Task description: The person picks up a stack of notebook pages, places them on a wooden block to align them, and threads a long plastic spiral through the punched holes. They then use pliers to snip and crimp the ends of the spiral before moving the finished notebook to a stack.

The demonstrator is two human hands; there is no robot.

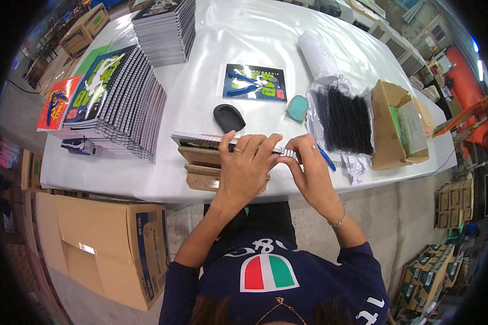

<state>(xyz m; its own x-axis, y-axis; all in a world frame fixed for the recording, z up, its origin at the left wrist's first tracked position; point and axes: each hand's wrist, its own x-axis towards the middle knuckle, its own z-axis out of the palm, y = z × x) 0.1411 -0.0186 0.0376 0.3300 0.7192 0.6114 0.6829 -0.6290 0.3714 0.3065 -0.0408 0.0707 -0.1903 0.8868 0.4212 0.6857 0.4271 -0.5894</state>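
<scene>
Head view, left to right: spiral-bound notebooks (130,105) stacked on the white surface (187,100); held notebook (198,139) on edge beside brown cardboard pieces (200,156); left hand (243,168), grip clamping that notebook; right hand (312,172), grip pinching the wire coil (288,153) at its right end; bunched black coils (344,120); open carton (384,124).

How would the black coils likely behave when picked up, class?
The black coils would probably feel light for their bulk, being thin, open loops. They may sag or flex, as they look long and slender. Neighbours could snag, since they lie packed together.
</scene>
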